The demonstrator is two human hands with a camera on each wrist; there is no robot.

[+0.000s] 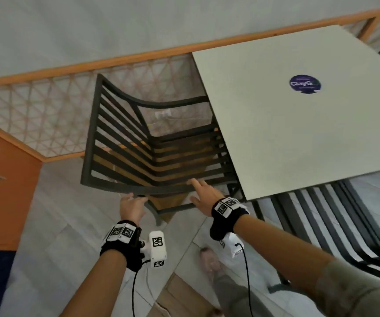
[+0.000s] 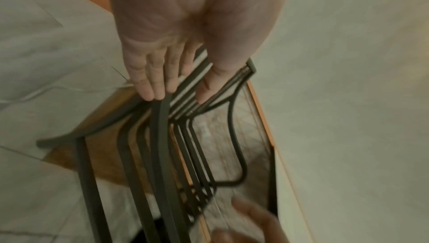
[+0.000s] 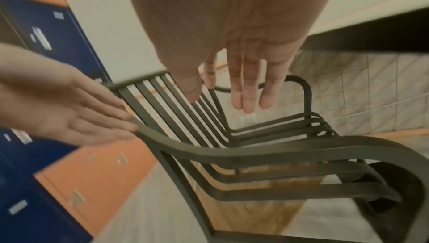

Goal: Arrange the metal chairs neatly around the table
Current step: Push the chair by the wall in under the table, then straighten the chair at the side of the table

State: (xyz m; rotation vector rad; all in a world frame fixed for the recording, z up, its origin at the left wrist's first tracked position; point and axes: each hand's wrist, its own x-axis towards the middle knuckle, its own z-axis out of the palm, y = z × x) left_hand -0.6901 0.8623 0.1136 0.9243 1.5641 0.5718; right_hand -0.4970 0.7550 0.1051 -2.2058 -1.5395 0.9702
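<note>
Dark slatted metal chair (image 1: 152, 145) tucked beside the square pale table (image 1: 298, 124); left hand (image 1: 131, 205) and right hand (image 1: 203, 197), fingers straight, touch its top rail.

Dark slatted metal chair (image 1: 138, 145), seat partly under pale square table (image 1: 298, 138). Left hand (image 1: 132, 205) and right hand (image 1: 203, 197), fingers extended, at its top rail.

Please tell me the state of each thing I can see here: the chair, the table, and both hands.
metal chair: upright, seat partly under the table.
table: standing, one round sticker on its top.
left hand: fingers straight, touching the chair's top rail.
right hand: fingers straight, above the top rail; contact unclear.
</note>
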